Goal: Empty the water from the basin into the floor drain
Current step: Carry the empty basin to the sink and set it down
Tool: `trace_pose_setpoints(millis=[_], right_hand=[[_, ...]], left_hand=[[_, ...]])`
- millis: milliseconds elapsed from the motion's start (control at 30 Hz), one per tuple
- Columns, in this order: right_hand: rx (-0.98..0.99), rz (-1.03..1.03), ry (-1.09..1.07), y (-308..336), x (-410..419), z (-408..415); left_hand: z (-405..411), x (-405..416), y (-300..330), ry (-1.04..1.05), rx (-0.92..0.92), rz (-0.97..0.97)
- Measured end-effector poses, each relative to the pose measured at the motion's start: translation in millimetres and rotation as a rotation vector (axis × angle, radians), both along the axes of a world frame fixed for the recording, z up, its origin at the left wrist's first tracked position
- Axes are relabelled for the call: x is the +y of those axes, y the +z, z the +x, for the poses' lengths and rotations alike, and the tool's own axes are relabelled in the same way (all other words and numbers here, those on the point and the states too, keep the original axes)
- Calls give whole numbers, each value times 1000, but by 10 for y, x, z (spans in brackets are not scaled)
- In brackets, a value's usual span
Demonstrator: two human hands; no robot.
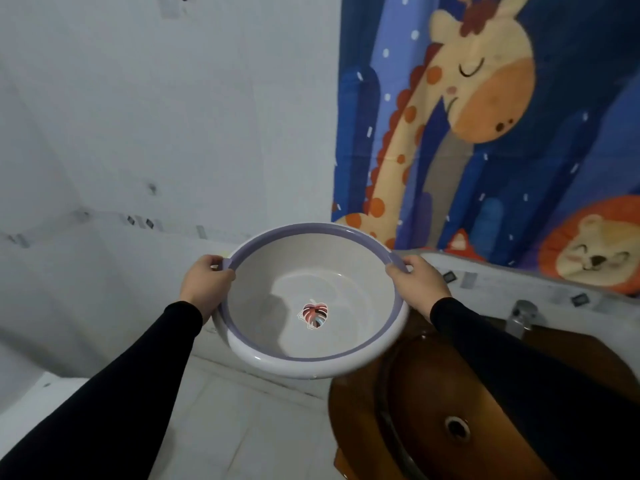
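Observation:
I hold a round white basin (313, 365) with a purple inner rim in the air, roughly level, in the middle of the head view. A leaf sticker marks its bottom, and a shallow layer of water seems to lie there. My left hand (206, 287) grips the rim on the left side. My right hand (417, 285) grips the rim on the right side. Both arms wear black sleeves. No floor drain is in view.
A brown glass sink (433, 410) with a metal tap (521, 315) stands at the lower right, just under the basin's right edge. Behind it hangs a blue curtain (485, 116) with a giraffe and a lion. White tiled wall and pale floor (242, 427) fill the left.

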State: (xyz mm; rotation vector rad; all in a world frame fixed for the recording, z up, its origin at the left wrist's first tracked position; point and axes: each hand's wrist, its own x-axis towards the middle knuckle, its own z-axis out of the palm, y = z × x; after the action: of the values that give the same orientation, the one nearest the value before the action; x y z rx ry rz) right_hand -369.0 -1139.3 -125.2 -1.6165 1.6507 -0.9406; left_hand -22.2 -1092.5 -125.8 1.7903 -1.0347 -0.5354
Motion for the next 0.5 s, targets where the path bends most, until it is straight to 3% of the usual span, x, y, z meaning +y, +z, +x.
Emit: trace_pose_setpoints(millis=[133, 267, 500], right_hand=[[105, 96, 57, -305, 78, -616], [85, 212, 79, -648, 203, -1069], [106, 416, -16, -1207, 426, -1790]], left_hand=[[-537, -38, -257, -20, -127, 101], [-912, -110, -496, -68, -255, 185], [-1663, -417, -923, -215, -389, 341]])
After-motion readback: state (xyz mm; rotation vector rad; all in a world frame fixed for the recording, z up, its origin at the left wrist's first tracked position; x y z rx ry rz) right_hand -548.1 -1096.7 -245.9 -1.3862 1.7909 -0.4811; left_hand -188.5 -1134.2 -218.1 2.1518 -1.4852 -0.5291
